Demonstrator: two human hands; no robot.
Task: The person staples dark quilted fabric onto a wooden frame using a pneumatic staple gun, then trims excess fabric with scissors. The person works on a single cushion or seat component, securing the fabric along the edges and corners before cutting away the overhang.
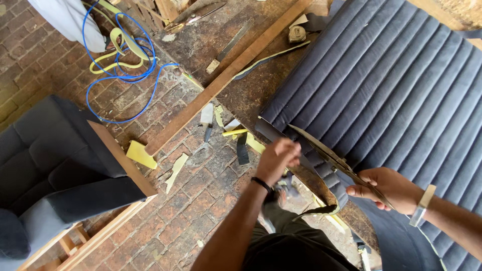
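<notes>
My left hand [277, 159] is closed on the edge of dark grey fabric at the corner of a ribbed, padded upholstery panel [396, 85]. It looks blurred. My right hand [389, 188] grips a large pair of scissors [329, 155], whose blades point up-left along the panel's edge toward my left hand. A cut strip of dark fabric [329, 193] hangs down between my hands. The panel lies on a worn wooden bench [241, 90].
A grey upholstered seat [55, 160] on a wooden frame stands at the left. Blue cable [123, 75] and yellow foam scraps [141, 154] lie on the brick floor. A scraper [206, 119], a long wooden batten [226, 78] and a tape roll [296, 33] lie nearby.
</notes>
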